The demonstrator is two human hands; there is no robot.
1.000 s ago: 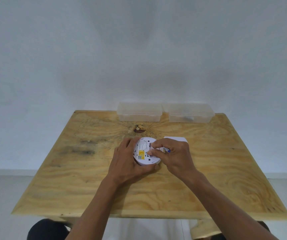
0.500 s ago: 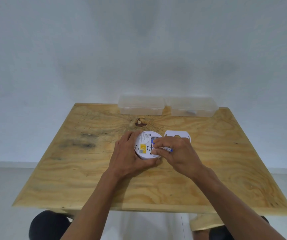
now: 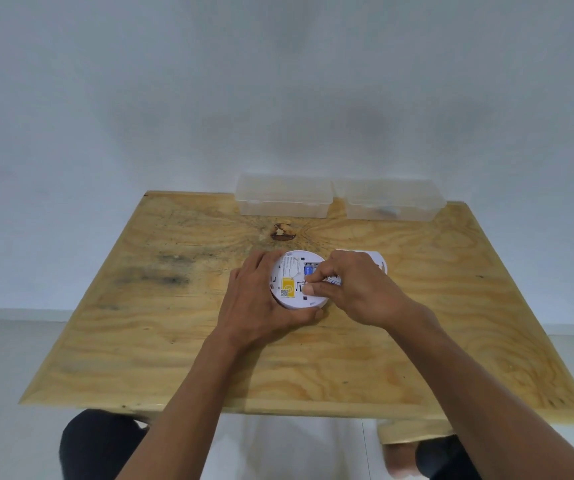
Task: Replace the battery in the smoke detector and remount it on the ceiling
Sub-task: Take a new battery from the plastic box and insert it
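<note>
One smoke detector [image 3: 294, 284] lies back-up mid-table [image 3: 417, 341], bare wood on every side and the near edge well behind the wrists. The left hand [image 3: 261, 303] cups its left rim; the right hand [image 3: 351, 292] pinches a small blue-and-white battery [image 3: 332, 280] at the detector's right side, another blue battery [image 3: 308, 269] just beyond its fingertips [image 3: 310, 289]. Past the knuckles lies one white plate [image 3: 379, 263], and farther off two clear boxes [image 3: 284, 195].

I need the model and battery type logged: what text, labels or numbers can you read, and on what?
No text is legible.
Yellow sticker on the detector: a printed code square below it, too small to read.
Grey print on the detector's back: blurred.
Blue battery: no readable marking.
Item in the right hand: blue-and-white print, blurred.
</note>
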